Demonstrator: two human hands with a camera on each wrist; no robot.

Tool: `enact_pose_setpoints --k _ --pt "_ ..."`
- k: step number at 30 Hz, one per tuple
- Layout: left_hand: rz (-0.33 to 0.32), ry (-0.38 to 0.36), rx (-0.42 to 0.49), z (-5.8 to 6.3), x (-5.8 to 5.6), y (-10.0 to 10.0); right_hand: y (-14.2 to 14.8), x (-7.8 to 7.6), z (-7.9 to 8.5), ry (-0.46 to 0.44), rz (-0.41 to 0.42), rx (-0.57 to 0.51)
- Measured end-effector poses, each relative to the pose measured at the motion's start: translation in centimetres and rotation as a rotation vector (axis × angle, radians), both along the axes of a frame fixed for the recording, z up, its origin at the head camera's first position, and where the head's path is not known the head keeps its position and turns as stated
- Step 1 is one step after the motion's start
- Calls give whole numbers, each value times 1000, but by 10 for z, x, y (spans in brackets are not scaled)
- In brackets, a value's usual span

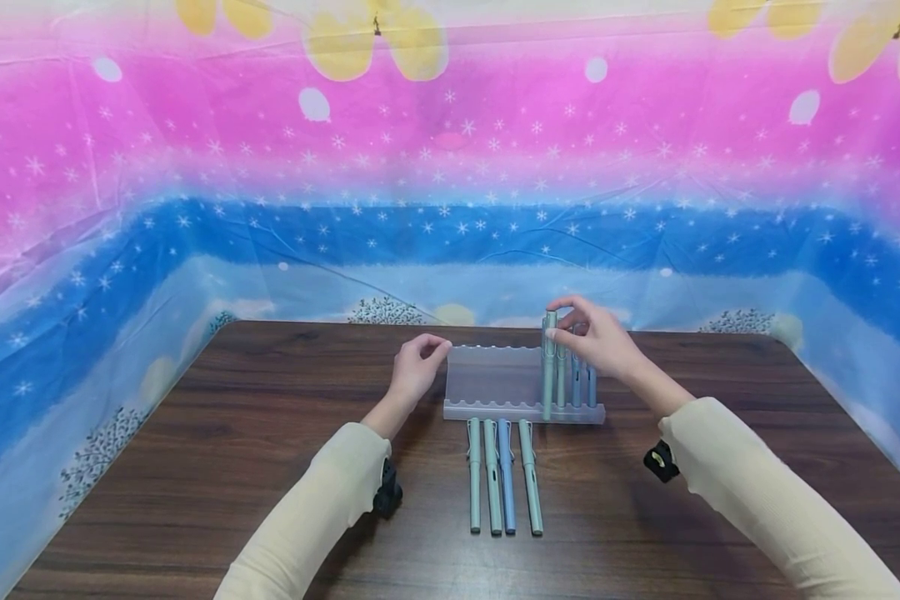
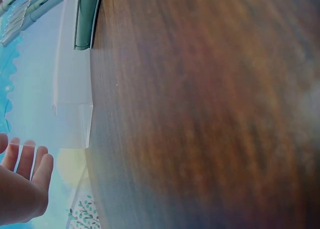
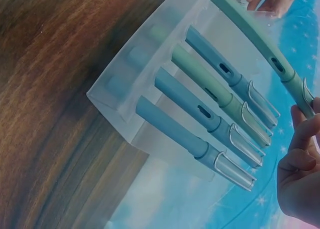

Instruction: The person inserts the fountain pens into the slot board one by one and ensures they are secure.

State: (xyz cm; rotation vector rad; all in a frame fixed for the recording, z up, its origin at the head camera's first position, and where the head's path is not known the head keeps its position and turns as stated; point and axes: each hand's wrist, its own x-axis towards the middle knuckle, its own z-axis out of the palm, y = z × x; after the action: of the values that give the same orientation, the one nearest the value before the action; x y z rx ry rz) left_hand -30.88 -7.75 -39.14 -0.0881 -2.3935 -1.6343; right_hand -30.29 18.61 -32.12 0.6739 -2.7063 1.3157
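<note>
A frosted clear plastic pen stand (image 1: 491, 375) sits on the table. At its upper left corner, my left hand (image 1: 417, 367) pinches the edge between thumb and fingers. My right hand (image 1: 603, 342) holds a light green pen (image 3: 250, 36) by its clip end, upright at the front of the stand in the head view. To the right of that pen, several blue and green pens (image 3: 192, 76) stand in the stand's slots, clips up. In the right wrist view the held pen's lower end is apart from the standing ones.
In front of the stand, several pens lie side by side on the dark wood table (image 1: 270, 467): green pens (image 1: 475, 475) and a blue pen (image 1: 507, 479). A patterned cloth (image 1: 450, 233) hangs behind the table and along both sides.
</note>
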Motion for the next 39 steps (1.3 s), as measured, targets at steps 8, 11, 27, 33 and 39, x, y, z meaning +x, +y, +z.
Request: enact_pose_setpoints --k 8,11,27,33,39 --pt "-4 2 0 1 0 0 0 -5 -1 69 -9 -46" --pt "-4 4 -2 0 0 0 -1 -5 0 92 -30 -52" --pt "4 3 -5 0 -1 0 -9 -7 -20 355 -29 -53" --pt "-7 0 6 -1 -1 -1 -9 -7 -29 370 -39 -9" --pt "-4 3 5 -2 -1 -1 -10 -6 -33 373 -22 19"
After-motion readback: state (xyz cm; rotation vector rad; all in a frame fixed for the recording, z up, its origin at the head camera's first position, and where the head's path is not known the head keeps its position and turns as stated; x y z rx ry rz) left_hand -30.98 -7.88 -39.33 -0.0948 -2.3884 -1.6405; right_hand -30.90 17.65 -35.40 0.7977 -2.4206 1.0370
